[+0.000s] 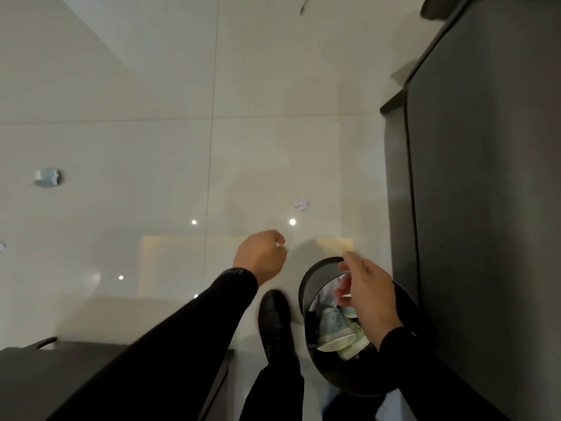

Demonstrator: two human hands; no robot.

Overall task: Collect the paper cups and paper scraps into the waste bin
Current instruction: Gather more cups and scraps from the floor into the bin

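Note:
A round black waste bin (304, 284) stands on the pale tiled floor at the lower right. Inside it lie pale blue and green paper cups (334, 331) and some white paper. My right hand (368, 291) hovers over the bin's mouth, fingers apart and nothing in them. Left of the bin, above the floor, my left hand (261, 256) is curled shut, and a small white bit of paper scrap shows at its fingertips. A crumpled white paper scrap (301, 205) lies on the floor beyond both hands. A crushed blue paper cup (47, 177) lies far left.
A tall dark cabinet (485, 208) fills the right side, close to the bin. Another dark unit (91, 378) sits at the lower left. My black shoe (274, 317) is just left of the bin. Another white scrap (1, 246) shows at the left edge.

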